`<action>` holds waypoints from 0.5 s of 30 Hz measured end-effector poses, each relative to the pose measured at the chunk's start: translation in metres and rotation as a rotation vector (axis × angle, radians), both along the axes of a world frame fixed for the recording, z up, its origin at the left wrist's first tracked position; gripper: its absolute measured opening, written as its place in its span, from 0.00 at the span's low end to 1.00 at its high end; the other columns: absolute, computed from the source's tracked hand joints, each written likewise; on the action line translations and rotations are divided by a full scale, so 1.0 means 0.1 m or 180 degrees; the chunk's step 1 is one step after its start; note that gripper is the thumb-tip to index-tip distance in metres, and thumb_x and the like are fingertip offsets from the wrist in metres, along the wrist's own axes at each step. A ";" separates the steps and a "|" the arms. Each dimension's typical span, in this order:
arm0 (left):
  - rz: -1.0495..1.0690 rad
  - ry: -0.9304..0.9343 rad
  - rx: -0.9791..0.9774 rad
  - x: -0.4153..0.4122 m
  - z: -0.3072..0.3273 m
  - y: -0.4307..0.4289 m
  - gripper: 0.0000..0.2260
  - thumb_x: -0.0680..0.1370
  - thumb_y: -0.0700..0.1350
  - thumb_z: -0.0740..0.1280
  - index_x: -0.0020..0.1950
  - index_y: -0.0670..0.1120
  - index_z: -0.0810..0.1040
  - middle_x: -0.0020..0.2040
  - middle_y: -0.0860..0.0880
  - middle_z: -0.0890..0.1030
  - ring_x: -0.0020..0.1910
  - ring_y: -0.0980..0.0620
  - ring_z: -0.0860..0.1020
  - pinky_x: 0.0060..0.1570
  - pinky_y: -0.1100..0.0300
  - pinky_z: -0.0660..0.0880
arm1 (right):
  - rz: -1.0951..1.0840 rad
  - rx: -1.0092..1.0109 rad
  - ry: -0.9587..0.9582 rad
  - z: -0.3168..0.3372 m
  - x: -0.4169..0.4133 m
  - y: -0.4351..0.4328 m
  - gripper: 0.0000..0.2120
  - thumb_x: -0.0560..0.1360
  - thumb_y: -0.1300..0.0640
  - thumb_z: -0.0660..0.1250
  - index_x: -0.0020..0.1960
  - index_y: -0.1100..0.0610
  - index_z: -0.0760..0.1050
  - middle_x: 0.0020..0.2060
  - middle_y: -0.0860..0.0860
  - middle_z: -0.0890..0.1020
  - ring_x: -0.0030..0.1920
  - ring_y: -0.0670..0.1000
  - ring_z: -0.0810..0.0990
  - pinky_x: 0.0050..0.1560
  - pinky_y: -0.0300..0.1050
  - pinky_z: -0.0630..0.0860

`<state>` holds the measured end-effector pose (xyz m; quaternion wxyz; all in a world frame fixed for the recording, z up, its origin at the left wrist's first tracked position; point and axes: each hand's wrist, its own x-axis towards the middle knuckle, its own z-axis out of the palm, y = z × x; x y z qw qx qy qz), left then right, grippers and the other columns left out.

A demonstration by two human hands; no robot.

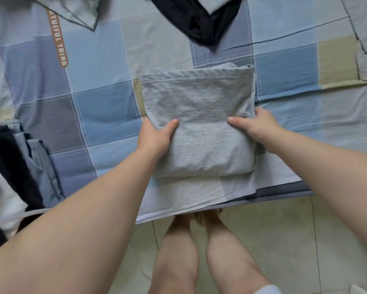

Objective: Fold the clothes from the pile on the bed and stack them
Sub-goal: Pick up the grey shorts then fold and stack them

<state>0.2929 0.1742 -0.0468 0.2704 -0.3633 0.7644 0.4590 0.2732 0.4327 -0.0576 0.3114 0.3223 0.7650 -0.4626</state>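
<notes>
Surroundings: a black garment (199,24) is lying crumpled at the far side of the bed, well apart from the hands. More clothes (19,162), dark, blue-grey and white, are lying at the left edge, and a white cable (8,218) is being seen across them. Nothing is being placed between the hands and the work; only the two forearms are crossing the near part of the view.

Surface: a checked sheet (93,81) in blue, grey and beige is being used as the work surface, with an orange printed strip (57,39) running along it. Pale floor tiles (305,240) and bare legs are being seen below the bed's near edge.

Task item: a folded grey garment (199,124) is being held near the bed's near edge, in the middle. Its long axis is running away from the person; the rounded fold is facing the person and the layered edges are pointing to the far side.

Hands: the left hand (155,136) is gripping the left side, thumb on top and fingers hidden beneath. The right hand (256,126) is gripping the right side likewise.
</notes>
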 end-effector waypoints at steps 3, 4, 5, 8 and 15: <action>0.0017 0.0023 0.0047 0.01 0.10 0.00 0.20 0.79 0.54 0.70 0.68 0.48 0.73 0.56 0.53 0.78 0.56 0.50 0.75 0.59 0.56 0.71 | -0.0061 -0.0469 -0.0197 0.11 -0.03 0.05 0.17 0.70 0.56 0.79 0.56 0.57 0.81 0.51 0.52 0.86 0.50 0.51 0.85 0.53 0.44 0.79; 0.0041 0.0042 0.0065 0.01 0.19 -0.01 0.18 0.80 0.53 0.69 0.67 0.48 0.74 0.56 0.53 0.79 0.57 0.49 0.77 0.60 0.55 0.72 | -0.0114 -0.0581 -0.0218 0.21 -0.04 0.05 0.17 0.70 0.56 0.79 0.56 0.58 0.81 0.51 0.53 0.86 0.51 0.53 0.85 0.55 0.47 0.80; 0.0077 0.0051 0.0078 0.01 0.31 -0.01 0.17 0.80 0.53 0.69 0.66 0.48 0.75 0.56 0.53 0.80 0.58 0.47 0.78 0.61 0.54 0.73 | -0.0164 -0.0658 -0.0223 0.34 -0.05 0.06 0.17 0.71 0.56 0.78 0.57 0.58 0.81 0.51 0.53 0.87 0.52 0.53 0.86 0.56 0.49 0.80; 0.0205 0.0070 0.0143 0.07 0.79 -0.04 0.13 0.79 0.53 0.70 0.61 0.49 0.78 0.56 0.51 0.82 0.58 0.46 0.79 0.64 0.50 0.74 | -0.0269 -0.0875 -0.0238 0.91 -0.05 0.00 0.16 0.73 0.55 0.77 0.58 0.58 0.81 0.50 0.52 0.87 0.50 0.53 0.86 0.52 0.47 0.81; 0.0617 0.0189 0.0465 0.49 2.26 -0.35 0.11 0.78 0.52 0.71 0.58 0.51 0.80 0.52 0.54 0.84 0.55 0.48 0.81 0.64 0.46 0.76 | -0.0095 -0.1004 -0.0273 2.56 0.15 -0.34 0.15 0.75 0.53 0.75 0.58 0.59 0.80 0.50 0.53 0.87 0.46 0.52 0.86 0.45 0.44 0.80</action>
